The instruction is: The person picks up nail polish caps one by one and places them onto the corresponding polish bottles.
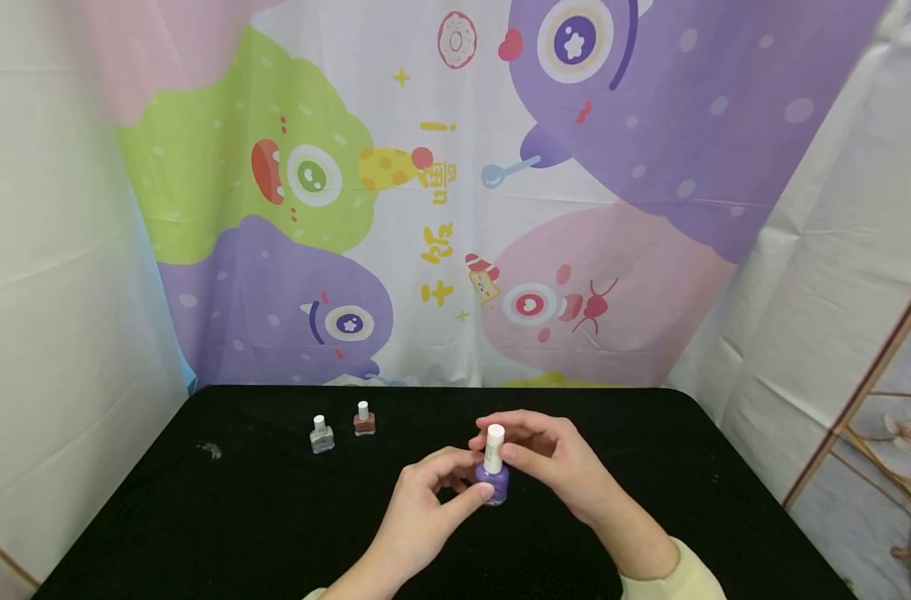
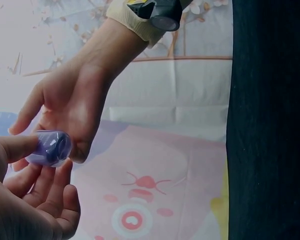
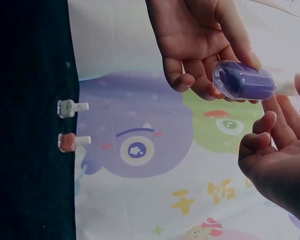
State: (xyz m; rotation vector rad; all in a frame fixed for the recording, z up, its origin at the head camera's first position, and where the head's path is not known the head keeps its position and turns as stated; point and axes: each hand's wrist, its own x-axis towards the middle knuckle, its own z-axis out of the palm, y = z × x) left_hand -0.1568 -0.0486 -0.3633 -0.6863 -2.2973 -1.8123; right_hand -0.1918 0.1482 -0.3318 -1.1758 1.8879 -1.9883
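A bottle of purple nail polish (image 1: 494, 481) with a tall white cap (image 1: 495, 446) is held upright above the black table. My left hand (image 1: 428, 500) pinches its glass body between thumb and fingers. At the cap, my right hand (image 1: 563, 458) has its thumb on the near right side and its fingers round behind. The right wrist view shows the purple bottle (image 3: 245, 81) from below, its cap toward the right thumb. In the left wrist view, the left thumb hides the cap end of the bottle (image 2: 52, 148).
Two more nail polish bottles stand at the back left of the black table (image 1: 237, 517): a clear grey one (image 1: 322, 438) and a brownish-pink one (image 1: 364, 424), both white-capped. A small whitish smudge (image 1: 210, 450) lies farther left. A cartoon-print curtain (image 1: 455, 350) hangs behind.
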